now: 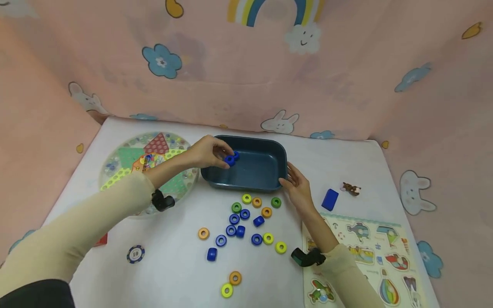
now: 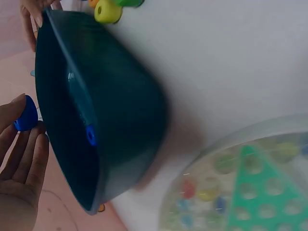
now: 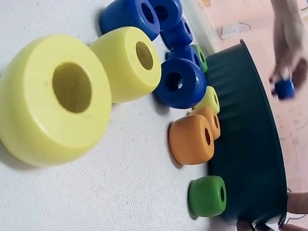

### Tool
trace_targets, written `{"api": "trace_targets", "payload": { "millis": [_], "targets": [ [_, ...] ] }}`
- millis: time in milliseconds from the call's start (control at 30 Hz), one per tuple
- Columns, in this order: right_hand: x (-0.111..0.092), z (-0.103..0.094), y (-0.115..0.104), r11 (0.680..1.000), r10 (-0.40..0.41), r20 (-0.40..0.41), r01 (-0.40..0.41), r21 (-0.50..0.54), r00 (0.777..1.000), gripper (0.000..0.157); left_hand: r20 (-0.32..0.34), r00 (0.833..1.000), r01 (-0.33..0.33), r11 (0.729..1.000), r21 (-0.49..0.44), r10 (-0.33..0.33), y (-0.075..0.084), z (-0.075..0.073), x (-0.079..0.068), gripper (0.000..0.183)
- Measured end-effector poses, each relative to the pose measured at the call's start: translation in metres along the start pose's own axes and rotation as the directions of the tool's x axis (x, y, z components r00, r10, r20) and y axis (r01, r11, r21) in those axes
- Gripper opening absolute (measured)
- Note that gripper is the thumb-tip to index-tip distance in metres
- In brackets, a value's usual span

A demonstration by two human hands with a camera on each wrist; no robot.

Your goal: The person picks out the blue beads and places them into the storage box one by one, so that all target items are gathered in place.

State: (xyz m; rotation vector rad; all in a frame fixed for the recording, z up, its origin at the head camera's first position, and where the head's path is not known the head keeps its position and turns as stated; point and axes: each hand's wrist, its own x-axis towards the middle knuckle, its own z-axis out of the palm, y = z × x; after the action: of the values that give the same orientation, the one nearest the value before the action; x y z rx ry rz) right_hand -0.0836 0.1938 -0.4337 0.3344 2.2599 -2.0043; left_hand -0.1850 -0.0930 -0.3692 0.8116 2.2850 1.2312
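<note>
My left hand (image 1: 209,152) pinches a blue bead (image 1: 230,161) above the left part of a dark blue-green tray (image 1: 246,185). In the left wrist view the held bead (image 2: 28,114) sits between thumb and fingers beside the tray's rim. Another blue bead (image 2: 91,134) lies inside the tray. At the tray's right end, my right hand (image 1: 298,188) grips the near corner, thumb and fingers on the wall and rim. In front of the tray lie several loose round beads with holes: blue (image 1: 256,239), yellow (image 1: 280,247), orange (image 1: 266,212) and green (image 1: 275,202).
A round clear-rimmed board (image 1: 129,147) with coloured shapes lies under the left forearm. A picture puzzle board (image 1: 369,239) is beneath the right forearm. Nearby are a blue block (image 1: 330,199), a small brown figure (image 1: 351,188), a poker chip (image 1: 136,254) and a red piece (image 1: 102,240).
</note>
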Motion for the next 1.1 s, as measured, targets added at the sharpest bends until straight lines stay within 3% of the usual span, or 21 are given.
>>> {"api": "trace_targets", "payload": {
  "millis": [200,333,433,500,600,700,867,1100],
  "targets": [
    [0.001,0.001,-0.001,1.0,0.006,-0.005,-0.006,-0.009,1.0,0.06,0.073,0.997,-0.026,0.985,0.168,0.014,0.001,-0.001,0.058,0.032],
    [0.001,0.0,0.0,1.0,0.01,-0.012,-0.011,-0.016,1.0,0.059,0.147,0.989,-0.043,0.97,0.239,0.008,0.001,0.004,0.084,0.03],
    [0.001,0.001,0.001,1.0,0.011,-0.011,-0.011,-0.019,1.0,0.059,0.222,0.975,-0.099,0.939,0.329,0.025,0.0,0.01,0.096,0.028],
    [0.001,0.001,0.001,1.0,0.011,-0.012,-0.011,-0.019,1.0,0.059,0.275,0.961,-0.153,0.897,0.415,0.037,-0.002,0.015,0.101,0.027],
    [0.001,0.001,0.001,1.0,0.01,-0.017,-0.01,-0.021,1.0,0.059,0.332,0.943,-0.205,0.834,0.512,0.028,-0.006,0.022,0.106,0.026],
    [0.0,0.001,0.0,1.0,0.011,-0.02,-0.012,-0.022,1.0,0.059,0.346,0.938,-0.197,0.808,0.556,-0.01,-0.007,0.025,0.11,0.028],
    [-0.001,0.003,0.001,1.0,0.011,-0.015,-0.011,-0.025,1.0,0.059,0.309,0.951,-0.172,0.823,0.541,-0.004,-0.008,0.022,0.102,0.03],
    [0.0,0.002,-0.002,1.0,-0.01,-0.01,0.01,-0.014,1.0,0.059,0.228,0.965,-0.217,0.875,0.433,0.127,-0.004,0.011,0.077,0.03]
  ]
}}
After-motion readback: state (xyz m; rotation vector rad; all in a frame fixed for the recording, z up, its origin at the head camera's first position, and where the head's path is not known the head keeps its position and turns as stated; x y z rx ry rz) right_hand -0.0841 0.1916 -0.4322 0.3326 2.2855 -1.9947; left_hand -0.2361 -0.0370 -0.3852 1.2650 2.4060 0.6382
